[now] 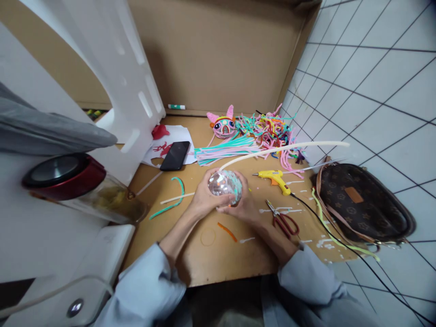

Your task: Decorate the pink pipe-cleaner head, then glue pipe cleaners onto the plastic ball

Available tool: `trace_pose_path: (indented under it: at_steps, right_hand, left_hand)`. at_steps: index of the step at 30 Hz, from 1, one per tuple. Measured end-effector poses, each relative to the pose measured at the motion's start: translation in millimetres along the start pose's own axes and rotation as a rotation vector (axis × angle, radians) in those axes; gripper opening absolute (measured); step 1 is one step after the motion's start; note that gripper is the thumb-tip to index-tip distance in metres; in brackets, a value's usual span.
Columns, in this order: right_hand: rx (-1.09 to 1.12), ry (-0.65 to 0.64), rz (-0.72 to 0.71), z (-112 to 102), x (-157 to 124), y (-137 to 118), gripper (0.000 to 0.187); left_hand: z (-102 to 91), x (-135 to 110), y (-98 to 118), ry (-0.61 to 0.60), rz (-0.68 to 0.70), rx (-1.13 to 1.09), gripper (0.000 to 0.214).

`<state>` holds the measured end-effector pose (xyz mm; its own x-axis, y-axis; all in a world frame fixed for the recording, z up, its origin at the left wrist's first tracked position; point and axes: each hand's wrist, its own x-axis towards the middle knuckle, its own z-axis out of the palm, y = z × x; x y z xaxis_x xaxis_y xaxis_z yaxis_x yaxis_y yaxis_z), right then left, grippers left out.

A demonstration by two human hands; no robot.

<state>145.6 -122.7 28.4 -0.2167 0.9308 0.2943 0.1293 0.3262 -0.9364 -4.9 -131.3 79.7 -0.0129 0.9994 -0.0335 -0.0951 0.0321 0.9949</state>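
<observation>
A clear plastic ball [220,185] with mint-green fuzzy pipe cleaner on its right side is held over the middle of the table. My left hand [205,194] is wrapped round its left side, the thumb across the front. Round the right side curls my right hand [245,202]. A long cream-coloured strip [286,147] arcs up and right from behind the ball, and a pale strip end [177,198] sticks out at the left; whether they are one piece is hidden. Nearby lie a green pipe cleaner [180,195] and a short orange piece [227,231].
Right of my hands lie a yellow glue gun [277,178] with a black cord and red-handled scissors [284,222]. A brown bag [364,200] stands at the right edge. Behind are pipe cleaners [228,150], a decorated ball with pink ears [224,127] and a phone [175,156]. A glass bottle [112,195] is at left.
</observation>
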Motion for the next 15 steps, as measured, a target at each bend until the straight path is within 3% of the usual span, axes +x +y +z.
trace_pose_path:
  at_steps: [3,15]
  right_hand:
    - [-0.03,-0.005,0.0,-2,1,0,0.12]
    - [-0.152,0.056,-0.156,-4,1,-15,0.094]
  left_hand:
    - [0.4,0,0,0.006,-0.002,0.019,0.089]
    - [-5.9,0,0,-0.109,0.046,0.081,0.1]
